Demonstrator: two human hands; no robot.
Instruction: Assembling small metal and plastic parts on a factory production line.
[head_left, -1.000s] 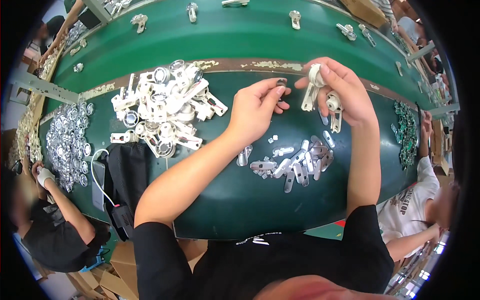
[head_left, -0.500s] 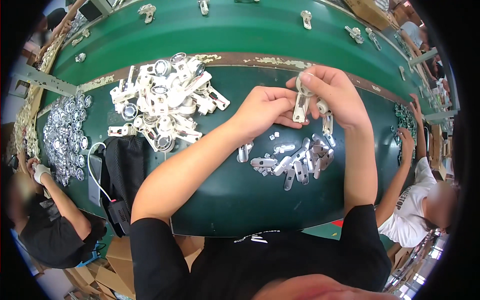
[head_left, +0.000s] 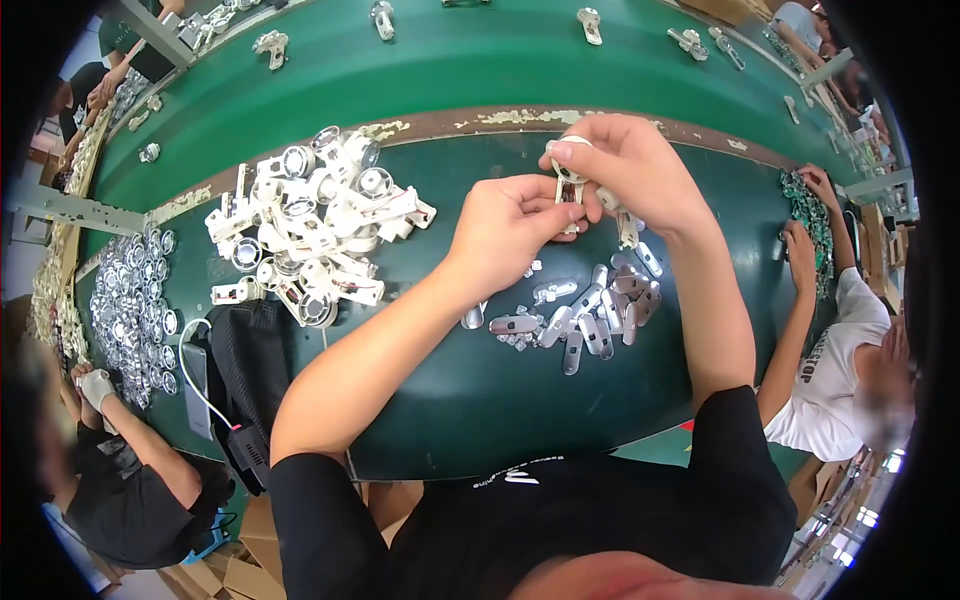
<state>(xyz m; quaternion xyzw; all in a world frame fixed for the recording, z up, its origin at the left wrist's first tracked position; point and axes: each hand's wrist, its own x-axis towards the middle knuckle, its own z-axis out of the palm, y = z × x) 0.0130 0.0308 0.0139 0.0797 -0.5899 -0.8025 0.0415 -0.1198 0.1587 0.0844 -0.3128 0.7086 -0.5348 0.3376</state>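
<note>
Both my hands meet above the table around a white plastic housing (head_left: 568, 190) with a round head and a narrow handle. My right hand (head_left: 640, 175) pinches its round head between thumb and fingers. Lower down, my left hand (head_left: 508, 228) grips the handle end, thumb pressed on it. Beneath the right hand another white part (head_left: 627, 232) shows, partly hidden by the fingers. Nearer to me lie several silver oval covers (head_left: 572, 352) and small clear pieces (head_left: 515, 340). A heap of white housings (head_left: 300, 225) stands left of my left hand.
A green conveyor belt (head_left: 490, 75) with scattered housings runs beyond the table's worn brown edge (head_left: 520, 118). A black bag (head_left: 250, 350) and a cabled grey device (head_left: 196, 385) sit left, near piled round silver parts (head_left: 130, 310). Co-workers sit on both sides; green boards (head_left: 822, 250) lie right.
My left thumb and fingers have closed onto the handle end of the housing. The view has shifted slightly, and both hands hold the housing closer together.
</note>
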